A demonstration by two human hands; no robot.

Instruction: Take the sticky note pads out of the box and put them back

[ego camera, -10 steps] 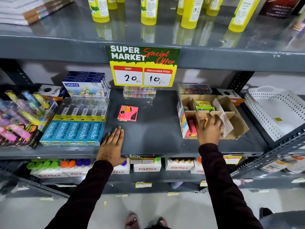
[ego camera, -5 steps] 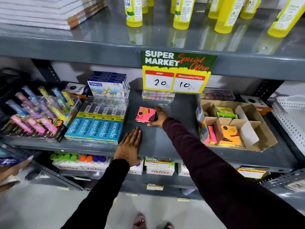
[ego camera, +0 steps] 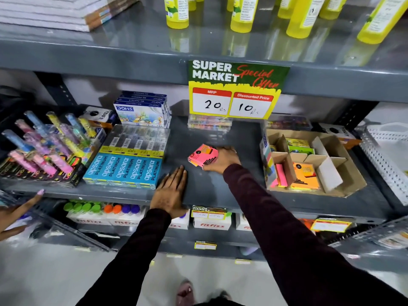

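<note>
Pink sticky note pad (ego camera: 202, 155), tilted, grasped by right hand (ego camera: 223, 160), left of cardboard box (ego camera: 344, 186). Left hand (ego camera: 171, 194) lies flat, released, on shelf (ego camera: 220, 191), nearer.

Shop, price sign (ego camera: 236, 90), stocked shelves (ego camera: 141, 60)

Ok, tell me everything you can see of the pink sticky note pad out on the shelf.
The pink sticky note pad is a small square block with a bright pink top, a dark round logo and an orange patch on its wrapper. Its side shows stacked layers, with yellow at the bottom. It sits tilted, near edge raised, over the grey shelf, left of the cardboard box. The right hand grips its right side; the left hand lies flat nearby, apart from it.
</note>
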